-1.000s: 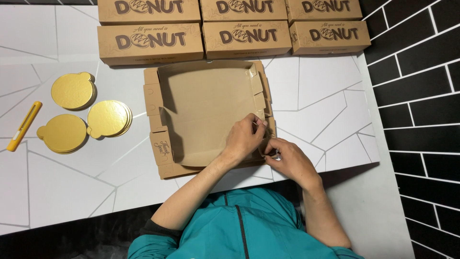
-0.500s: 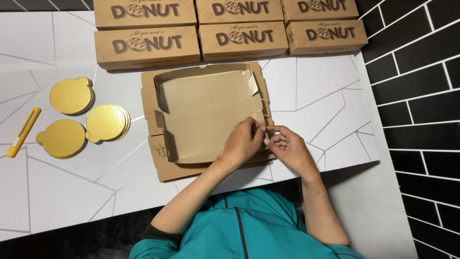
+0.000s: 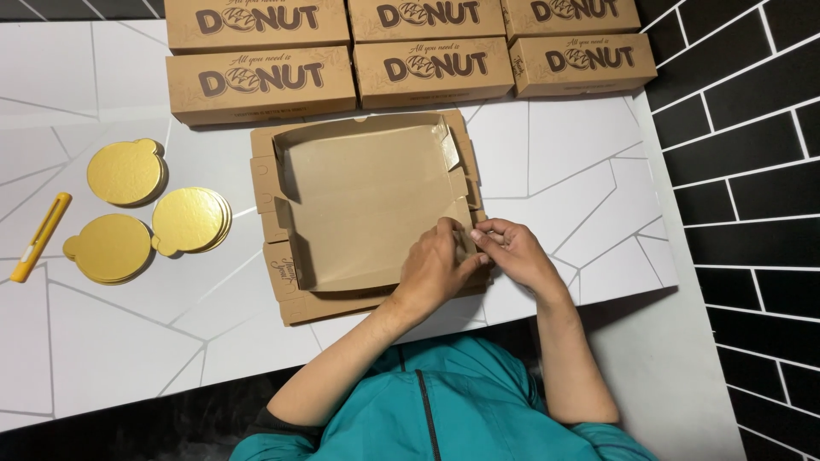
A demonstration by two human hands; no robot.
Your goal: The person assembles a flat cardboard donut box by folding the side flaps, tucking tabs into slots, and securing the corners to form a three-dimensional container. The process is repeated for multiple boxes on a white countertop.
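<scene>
Open, half-folded brown cardboard box (image 3: 367,205) flat on white table, near corner pinched

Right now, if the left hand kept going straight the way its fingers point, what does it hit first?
Likely the right wall of the open box: the left hand points up and slightly right along it. Beyond sit the closed boxes. Depth is unclear.

Six closed boxes (image 3: 260,84), one open box (image 3: 367,205), perhaps three gold stacks (image 3: 190,220), one marker (image 3: 40,236).
</scene>
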